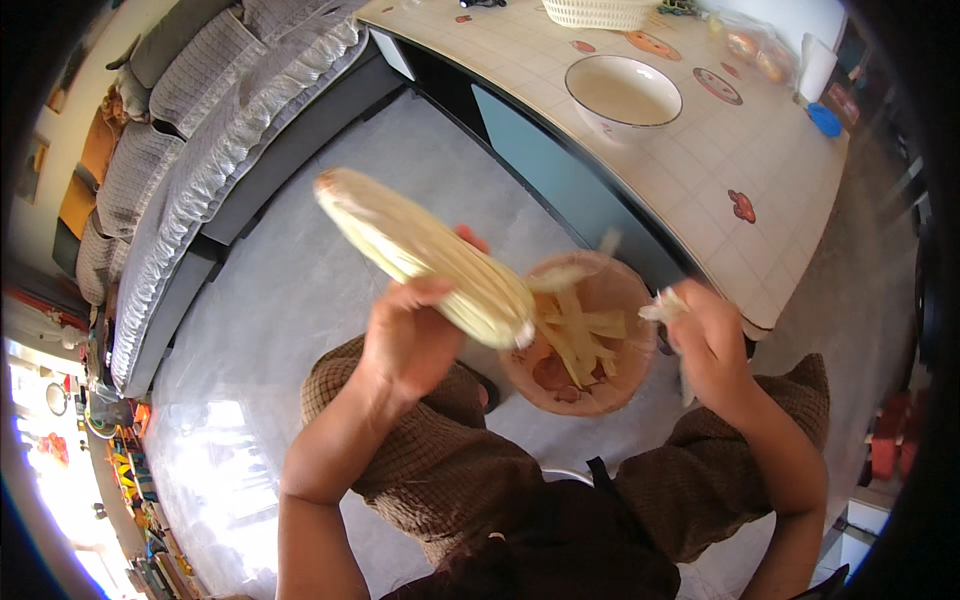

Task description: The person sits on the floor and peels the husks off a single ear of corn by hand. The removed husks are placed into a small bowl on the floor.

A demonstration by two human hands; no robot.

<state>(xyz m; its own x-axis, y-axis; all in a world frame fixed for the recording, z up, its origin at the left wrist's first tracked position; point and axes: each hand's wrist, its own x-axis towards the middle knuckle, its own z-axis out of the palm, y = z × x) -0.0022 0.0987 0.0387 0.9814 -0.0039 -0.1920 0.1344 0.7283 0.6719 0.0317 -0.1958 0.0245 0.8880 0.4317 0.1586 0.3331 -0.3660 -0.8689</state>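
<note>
My left hand (416,334) grips a long pale-yellow ear of corn (427,259), which looks still wrapped in thin inner husk. Its brownish tip slants up and left, and its cut stem end points toward the bin. Pinched in my right hand (709,337) is a whitish scrap of husk (664,306), blurred by motion. Between my knees and below both hands stands a round bin (637,360) with a pinkish liner. Pale strips of husk (581,330) lie crosswise inside it.
A table (757,157) with a patterned cover runs along the upper right. On it stand a cream enamel bowl (624,94), a white plastic basket (598,11) and a clear bag of food (757,52). A grey sofa (202,105) lines the left.
</note>
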